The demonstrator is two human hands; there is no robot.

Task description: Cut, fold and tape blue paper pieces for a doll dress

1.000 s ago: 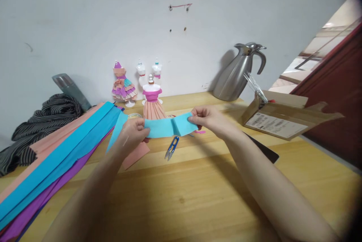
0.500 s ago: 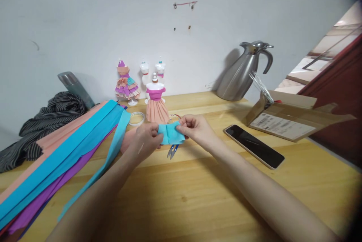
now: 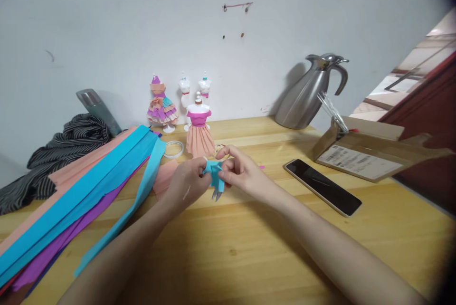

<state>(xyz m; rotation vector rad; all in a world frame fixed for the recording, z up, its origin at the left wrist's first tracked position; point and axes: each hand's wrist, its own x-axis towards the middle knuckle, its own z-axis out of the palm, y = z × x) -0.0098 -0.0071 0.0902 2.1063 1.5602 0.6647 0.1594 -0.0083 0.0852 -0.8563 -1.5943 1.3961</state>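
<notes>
Pale wooden desk [image 3: 270, 262] against a plain white wall [image 3: 124, 20]: a bare left hand [image 3: 188, 179] and a bare right hand [image 3: 242, 169] meet at a small folded piece of sky-blue crepe paper [image 3: 216, 180]

Near the middle of the desk, the folded piece is between the two hands. It lies to the right of the left hand's grip and to the left of the right hand's, so neither is clearly nearer. Its visible part runs roughly up and down, with upright folds; the fingers cover too much to tell its full long axis.

The left grip is closed, thumb and forefinger pinching the paper's left edge. The right thumb meets the right edge while the forefinger arches above it, a gap between them; whether other fingers clasp the paper from behind cannot be told.

Grey metal blade tips [image 3: 217, 196] show just below the paper. Behind it stands a white dress form in a magenta top and pleated peach skirt [image 3: 200, 141]. Left of the hands lies a loose, narrow pale-blue paper strip [image 3: 142, 188]; right, a black-screened phone [image 3: 322, 186].
</notes>
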